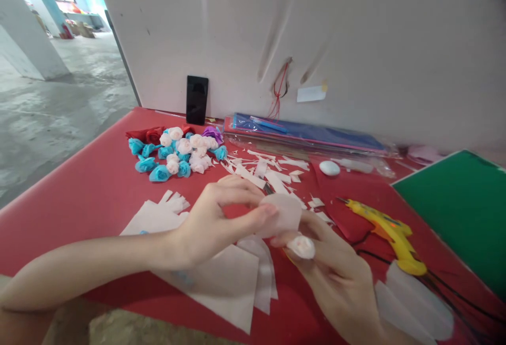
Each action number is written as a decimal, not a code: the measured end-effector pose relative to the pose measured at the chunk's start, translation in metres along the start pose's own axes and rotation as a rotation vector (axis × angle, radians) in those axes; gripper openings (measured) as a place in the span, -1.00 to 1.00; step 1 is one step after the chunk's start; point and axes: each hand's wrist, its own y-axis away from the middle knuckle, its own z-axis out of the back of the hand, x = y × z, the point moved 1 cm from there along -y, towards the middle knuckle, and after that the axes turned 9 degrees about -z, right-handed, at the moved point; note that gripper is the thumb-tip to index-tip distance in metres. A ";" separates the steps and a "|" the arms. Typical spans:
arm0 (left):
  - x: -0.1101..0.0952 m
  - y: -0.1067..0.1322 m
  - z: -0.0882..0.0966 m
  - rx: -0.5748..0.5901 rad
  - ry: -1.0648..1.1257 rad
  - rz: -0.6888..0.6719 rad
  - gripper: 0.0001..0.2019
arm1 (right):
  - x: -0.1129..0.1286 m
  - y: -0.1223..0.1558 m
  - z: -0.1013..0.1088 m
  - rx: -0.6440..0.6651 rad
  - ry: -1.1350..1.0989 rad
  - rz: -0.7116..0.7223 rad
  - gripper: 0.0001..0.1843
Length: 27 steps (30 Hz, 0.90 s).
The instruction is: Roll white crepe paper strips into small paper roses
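Observation:
My left hand (221,213) pinches a pale, round-edged paper petal (286,213) between thumb and fingers. My right hand (336,268) is closed around a small white paper rosebud (302,247), its rolled end facing me. The petal's lower right edge meets the fingers of my right hand, just above the bud; whether it touches the bud I cannot tell. Beneath my hands lie white paper sheets (233,287) and cut petals. A yellow glue gun (389,229) rests on the red table right of my right hand, its nozzle pointing left.
Several blue, white, red and purple paper flowers (177,150) are heaped at the back left. White paper scraps (272,174) litter the middle. A dark phone (196,100) leans on the back panel. A green board (462,213) and more petals (411,303) lie right, near black cords.

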 end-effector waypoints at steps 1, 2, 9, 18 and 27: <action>0.000 -0.001 0.001 -0.003 -0.011 0.007 -0.84 | 0.001 0.000 0.000 0.016 -0.016 0.000 -0.83; 0.000 -0.003 0.001 0.011 -0.025 0.018 -0.85 | 0.001 -0.001 0.000 0.039 -0.027 -0.002 -0.82; -0.004 -0.003 0.004 0.053 -0.042 -0.014 -0.98 | 0.005 -0.001 0.001 0.060 0.037 0.026 -0.78; -0.017 -0.002 0.005 0.333 -0.190 -0.152 -0.81 | -0.001 0.001 -0.001 0.117 0.034 0.060 -0.78; -0.007 0.001 0.005 0.436 -0.162 -0.223 -0.75 | 0.000 0.001 -0.005 0.197 -0.042 0.044 -0.78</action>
